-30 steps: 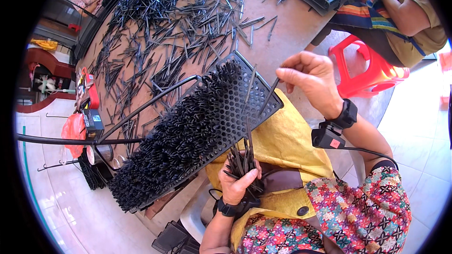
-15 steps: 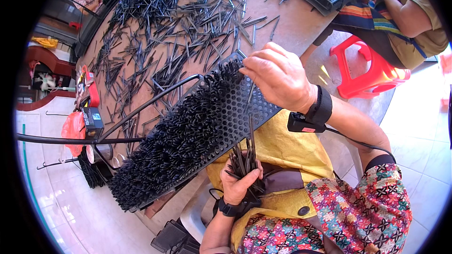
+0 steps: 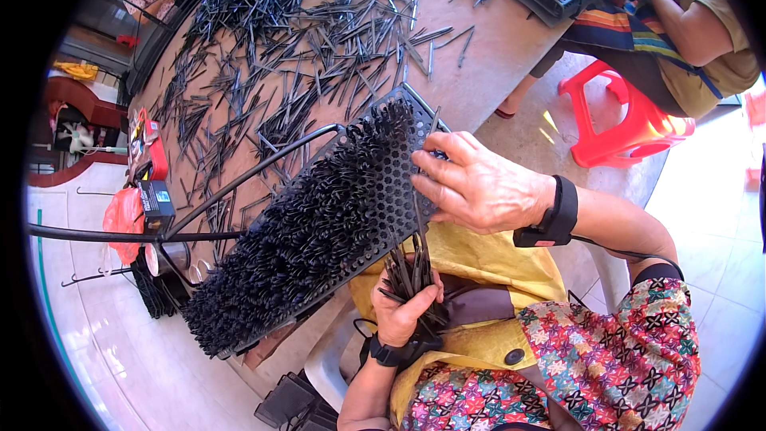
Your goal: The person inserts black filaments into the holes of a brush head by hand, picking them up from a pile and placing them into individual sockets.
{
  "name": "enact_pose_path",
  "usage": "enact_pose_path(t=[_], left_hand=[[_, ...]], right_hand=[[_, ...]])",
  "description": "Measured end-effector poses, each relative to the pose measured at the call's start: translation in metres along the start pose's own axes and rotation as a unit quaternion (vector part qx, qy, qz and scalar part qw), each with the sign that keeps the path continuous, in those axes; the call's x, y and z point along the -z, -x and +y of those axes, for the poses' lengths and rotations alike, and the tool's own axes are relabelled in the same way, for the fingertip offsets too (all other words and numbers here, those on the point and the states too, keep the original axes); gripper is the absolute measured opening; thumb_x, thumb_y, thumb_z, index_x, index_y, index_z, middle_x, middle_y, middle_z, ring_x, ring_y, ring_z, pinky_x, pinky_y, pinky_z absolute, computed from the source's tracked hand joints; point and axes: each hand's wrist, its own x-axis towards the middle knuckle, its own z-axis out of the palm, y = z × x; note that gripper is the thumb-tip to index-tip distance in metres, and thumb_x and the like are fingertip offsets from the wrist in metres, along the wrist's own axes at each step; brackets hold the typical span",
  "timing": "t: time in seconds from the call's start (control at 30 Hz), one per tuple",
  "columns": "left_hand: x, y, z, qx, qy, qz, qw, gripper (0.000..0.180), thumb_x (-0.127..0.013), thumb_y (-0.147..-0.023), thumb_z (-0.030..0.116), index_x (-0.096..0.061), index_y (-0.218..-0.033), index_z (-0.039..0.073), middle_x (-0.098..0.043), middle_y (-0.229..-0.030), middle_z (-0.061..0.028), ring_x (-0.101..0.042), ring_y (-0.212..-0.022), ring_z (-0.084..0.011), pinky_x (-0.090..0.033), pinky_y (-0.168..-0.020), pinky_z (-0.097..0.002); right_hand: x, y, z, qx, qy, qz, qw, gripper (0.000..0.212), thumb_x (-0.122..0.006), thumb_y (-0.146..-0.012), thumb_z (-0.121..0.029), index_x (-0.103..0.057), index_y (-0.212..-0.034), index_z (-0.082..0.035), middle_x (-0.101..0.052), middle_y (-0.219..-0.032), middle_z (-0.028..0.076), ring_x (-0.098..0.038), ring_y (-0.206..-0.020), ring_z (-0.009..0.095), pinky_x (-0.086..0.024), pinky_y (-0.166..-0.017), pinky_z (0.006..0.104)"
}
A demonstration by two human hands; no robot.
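A long black perforated board slants in front of me, its left and middle part thick with black looped strips. Bare holes show along its right side. Over that bare side, my right hand is closed in a pinch, and a thin black strip sticks up from its fingertips. Below the board's lower edge, my left hand is wrapped round a bundle of black strips. One long strip rises from about the bundle toward my right fingers; its upper end is hard to make out.
A heap of loose black strips covers much of the table. A bent metal rod frame meets the board. At left are a small dark box and a red plastic bag. A co-worker sits at far right near a red stool.
My right hand has moved down from the board's upper corner to its right edge, lower over the bare holes. My left hand and its bundle have hardly moved.
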Motion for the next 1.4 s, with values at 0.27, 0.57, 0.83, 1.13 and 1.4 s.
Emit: enact_pose_path(t=[0.27, 0.57, 0.83, 1.13, 1.4], left_hand=[[-0.004, 0.001, 0.002, -0.008, -0.016, 0.001, 1.0, 0.039, -0.06, -0.076, -0.005, -0.045, -0.111, 0.0, -0.059, -0.084, -0.0122, -0.058, -0.069, -0.0175, -0.049, -0.062, -0.0298], [-0.007, -0.001, 0.004, 0.011, -0.029, 0.002, 1.0, 0.039, -0.061, -0.077, -0.005, -0.044, -0.112, -0.003, -0.059, -0.083, -0.0118, -0.058, -0.069, -0.0165, -0.049, -0.062, -0.0291], [-0.009, -0.001, 0.005, 0.009, -0.033, -0.002, 0.999, 0.039, -0.06, -0.077, -0.007, -0.044, -0.112, -0.003, -0.06, -0.083, -0.0116, -0.058, -0.069, -0.016, -0.048, -0.063, -0.0283], [-0.007, -0.004, 0.004, 0.009, -0.028, -0.005, 1.0, 0.037, -0.06, -0.076, -0.005, -0.045, -0.11, -0.003, -0.06, -0.083, -0.0109, -0.057, -0.069, -0.0157, -0.047, -0.063, -0.0278], [-0.009, -0.005, 0.007, 0.016, -0.035, -0.002, 0.999, 0.033, -0.059, -0.075, -0.005, -0.047, -0.106, -0.004, -0.059, -0.082, -0.0095, -0.057, -0.068, -0.0145, -0.047, -0.064, -0.0267]], right_hand=[[0.013, 0.03, -0.002, 0.113, 0.032, 0.004, 0.993, 0.036, -0.056, -0.064, -0.019, -0.057, -0.088, 0.008, -0.054, -0.096, 0.02, -0.052, -0.093, 0.034, -0.048, -0.079, 0.0414], [0.019, -0.006, 0.005, -0.262, -0.154, 0.358, 0.883, 0.028, -0.066, -0.077, 0.0, -0.055, -0.103, 0.003, -0.062, -0.075, 0.007, -0.061, -0.062, 0.015, -0.05, -0.058, 0.0248], [-0.007, -0.022, 0.038, -0.211, -0.146, 0.38, 0.889, 0.025, -0.065, -0.077, 0.001, -0.055, -0.1, 0.003, -0.061, -0.075, 0.01, -0.061, -0.064, 0.02, -0.049, -0.057, 0.0285], [-0.017, -0.025, 0.046, -0.127, 0.041, 0.16, 0.978, 0.021, -0.063, -0.074, -0.006, -0.055, -0.092, 0.003, -0.05, -0.066, 0.01, -0.048, -0.058, 0.028, -0.043, -0.055, 0.0356], [0.002, 0.003, -0.006, -0.234, -0.191, 0.164, 0.939, 0.026, -0.068, -0.077, -0.012, -0.055, -0.094, 0.003, -0.056, -0.068, 0.014, -0.058, -0.061, 0.03, -0.046, -0.054, 0.0377]])
